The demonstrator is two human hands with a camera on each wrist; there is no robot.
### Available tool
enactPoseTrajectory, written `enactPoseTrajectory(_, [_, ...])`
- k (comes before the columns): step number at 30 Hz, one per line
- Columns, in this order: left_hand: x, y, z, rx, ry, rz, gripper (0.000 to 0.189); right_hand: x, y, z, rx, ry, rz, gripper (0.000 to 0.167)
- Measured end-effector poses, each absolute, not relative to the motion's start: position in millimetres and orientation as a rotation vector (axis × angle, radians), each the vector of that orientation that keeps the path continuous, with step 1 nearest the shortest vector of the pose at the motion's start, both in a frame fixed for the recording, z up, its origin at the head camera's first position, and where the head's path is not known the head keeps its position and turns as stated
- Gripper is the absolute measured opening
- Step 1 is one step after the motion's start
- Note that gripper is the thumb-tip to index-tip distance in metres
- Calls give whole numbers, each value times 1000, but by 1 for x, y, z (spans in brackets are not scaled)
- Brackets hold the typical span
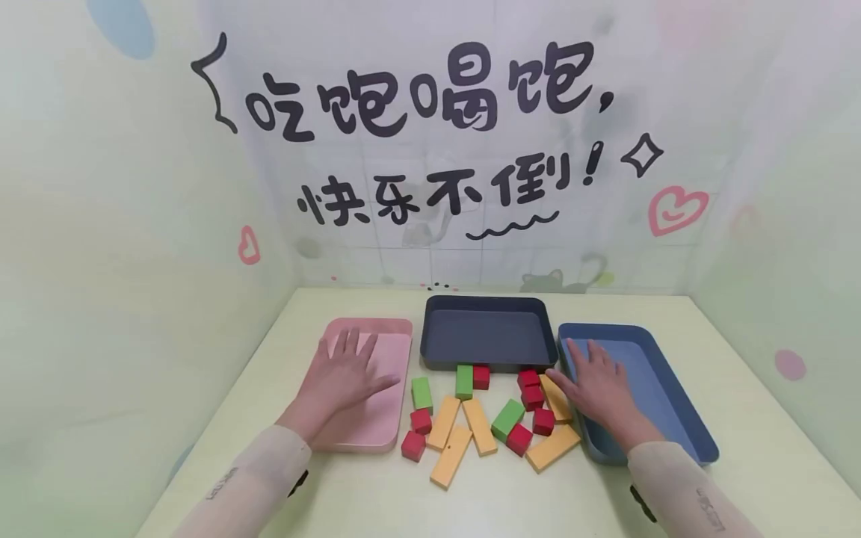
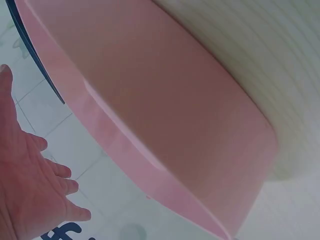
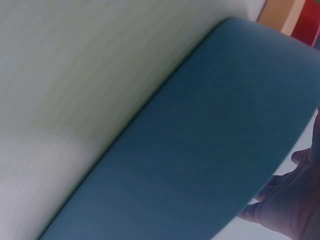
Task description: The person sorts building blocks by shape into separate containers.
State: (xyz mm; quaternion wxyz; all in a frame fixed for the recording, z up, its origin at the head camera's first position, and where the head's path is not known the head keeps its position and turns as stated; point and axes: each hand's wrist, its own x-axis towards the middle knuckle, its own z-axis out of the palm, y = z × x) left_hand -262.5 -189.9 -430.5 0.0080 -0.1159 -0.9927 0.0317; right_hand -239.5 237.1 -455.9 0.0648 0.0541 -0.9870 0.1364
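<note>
Pale wall (image 1: 430,269) at the back of this booth has big black Chinese lettering (image 1: 296,137) on it, plus pink hearts, and below it sits a light wood-look table (image 1: 498,508). Clock-wise, with the person at 6: pink tray (image 1: 390,366) around 9, dark navy tray (image 1: 487,344) at 12, blue tray (image 1: 666,403) at 3. Loose blocks fill the middle: red cubes (image 1: 519,440), green blocks (image 1: 507,419) and longer yellow-orange blocks (image 1: 553,448), a few leaning up against each other.

So, the hands. Left hand (image 1: 343,377) is spread wide above the pink tray, palm down, thumb out toward 3, gripping nothing; the wrist view has it clear of the rim. Right hand (image 1: 602,388) is over the blue tray's near-block side, fingers loosely fanned and holding nothing. Its thumb reaches toward 10, by the yellow-orange block next to that tray; can't tell whether it's touching.
</note>
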Motion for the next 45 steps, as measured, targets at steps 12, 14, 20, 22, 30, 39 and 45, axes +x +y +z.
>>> enactPoseTrajectory(12, [-250, -210, -425, -383, -3105, -56, 108, -237, 224, -453, 178, -2935, 498, 77])
enactPoseTrajectory(14, [-248, -215, -425, -385, -3099, -66, 109, -237, 224, -453, 185, -2928, 506, 76])
enactPoseTrajectory(20, [-240, -232, -426, -378, -3120, -134, 114, -240, 223, -451, 204, -2905, 520, 74])
enactPoseTrajectory(22, [-238, -238, -427, -370, -3131, -140, 116, -242, 221, -451, 215, -2899, 510, 73])
enactPoseTrajectory(30, [-227, -257, -423, -356, -3164, -198, 119, -244, 208, -443, 248, -2907, 507, 72])
enactPoseTrajectory(39, [-214, -282, -428, -406, -3188, -297, 122, -243, 195, -438, 231, -2944, 568, 72])
enactPoseTrajectory(45, [-203, -296, -438, -476, -3124, -394, 119, -242, 190, -437, 259, -2932, 589, 69])
